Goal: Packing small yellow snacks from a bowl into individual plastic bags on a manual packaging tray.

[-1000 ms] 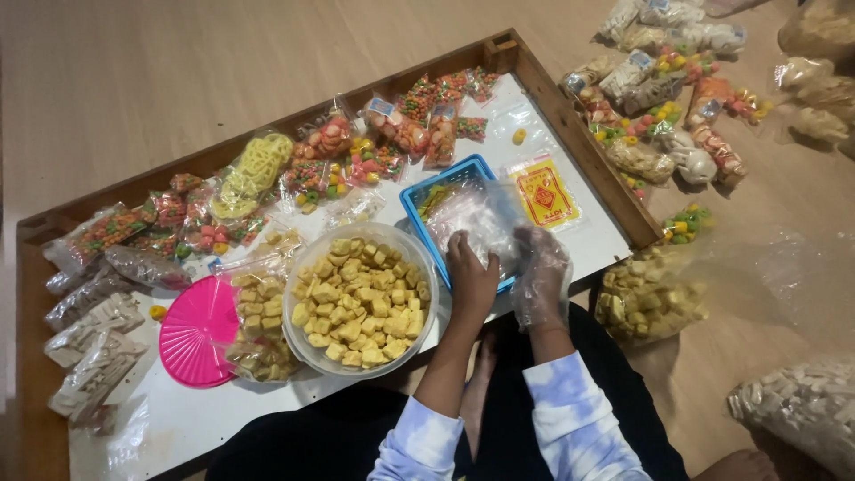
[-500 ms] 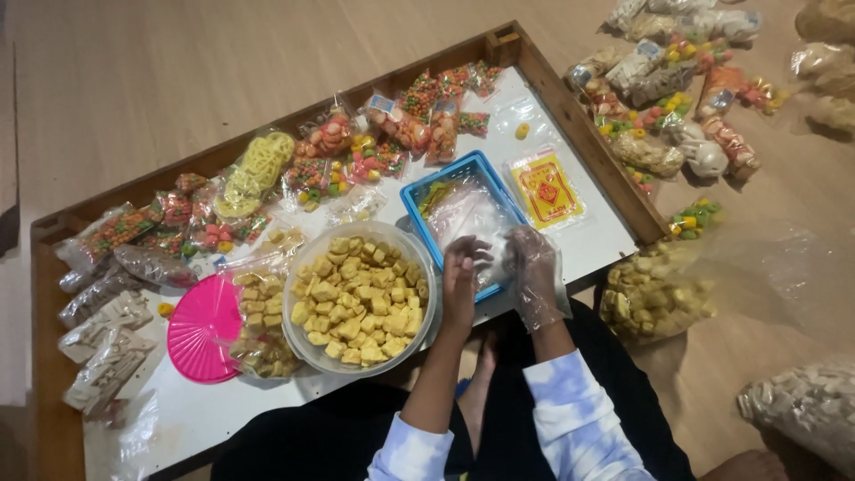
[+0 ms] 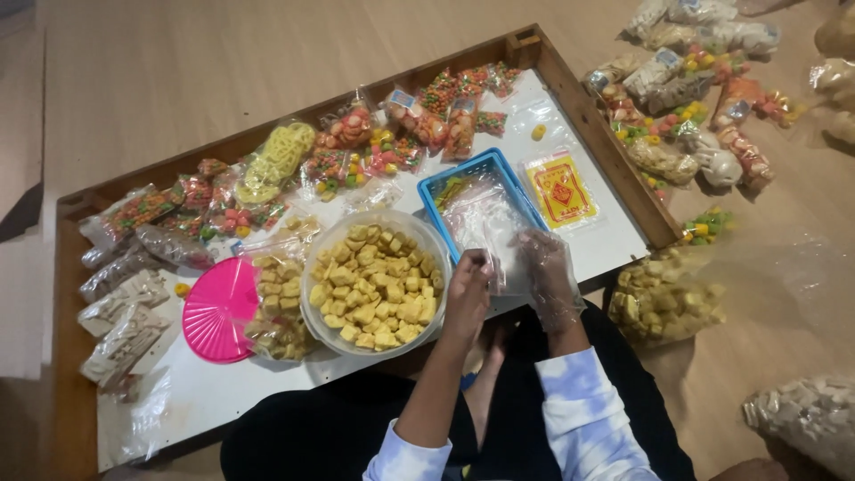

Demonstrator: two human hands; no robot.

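A person sits on the floor at a low white surface [image 3: 258, 392] with a raised wooden rim, seen from above. Taking the big clear bowl [image 3: 375, 283] of yellow cube-shaped snacks as the landmark: far to its left lie sealed packets of pale stick snacks [image 3: 123, 316]. Just left of the bowl sit a round pink lid [image 3: 216, 308] and an open bag of the same yellow cubes [image 3: 276, 307], which touches the bowl's side. Behind the bowl, along the far rim, runs a row of small sealed packets of bright mixed-colour snacks [image 3: 356, 151]. At the bowl's right edge the bare left hand [image 3: 469, 289] has fingers curled, pinching the edge of a small clear plastic bag [image 3: 500, 258]. That bag is held between both hands, just right of the bowl and over the near end of a blue basket [image 3: 485, 167] that holds more clear bags. The right hand [image 3: 549, 272], in a loose clear plastic glove, grips the bag's other side with fingers bent. Right of the basket lies a flat yellow-and-red packet [image 3: 561, 190]. Further right, off the surface on the floor, rests a large clear sack of yellow cubes [image 3: 668, 298], with more filled packets [image 3: 690, 98] scattered behind it.
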